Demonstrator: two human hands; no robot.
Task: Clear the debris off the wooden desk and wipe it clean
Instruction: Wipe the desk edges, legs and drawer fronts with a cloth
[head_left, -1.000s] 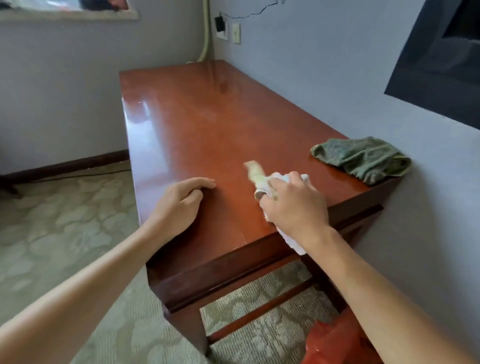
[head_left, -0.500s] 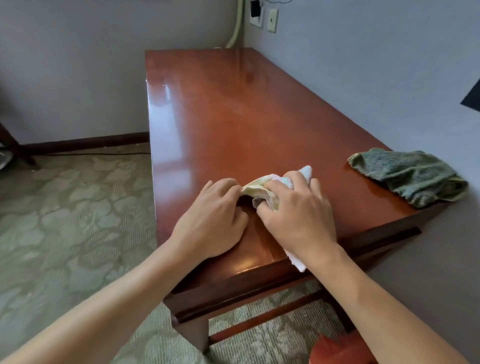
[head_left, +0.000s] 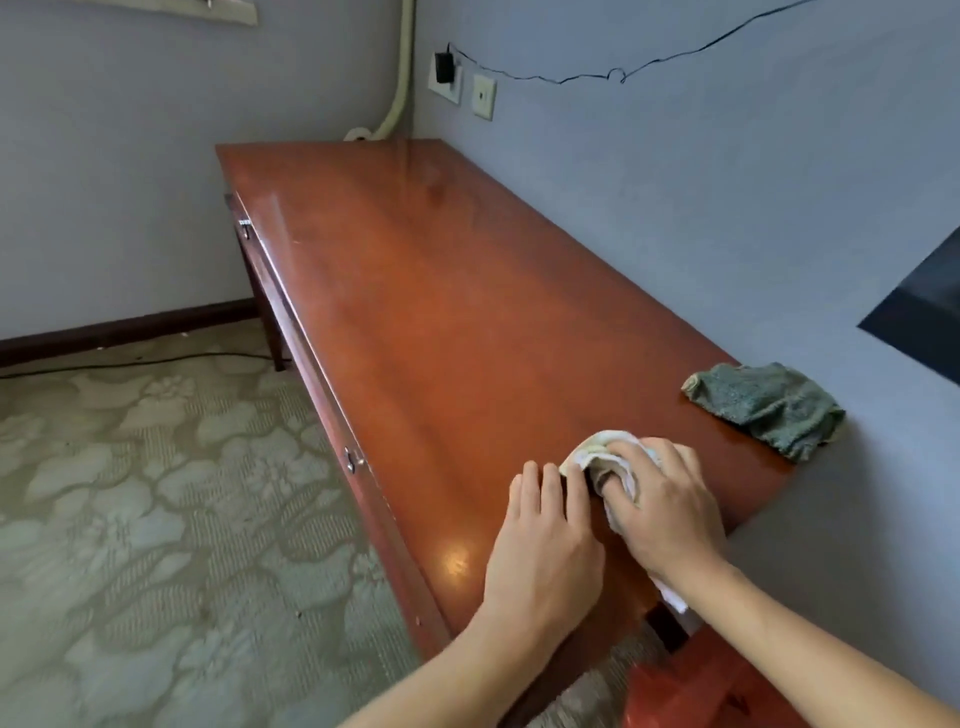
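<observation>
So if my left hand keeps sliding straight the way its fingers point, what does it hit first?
The left hand lies flat on the desk, fingers pointing toward the far end. Its fingertips already touch the white cloth held by the right hand; past that, only bare desktop seems to follow.

Desk top (head_left: 441, 322) open lengthwise — green rag (head_left: 763, 408) blocks right corner.
</observation>
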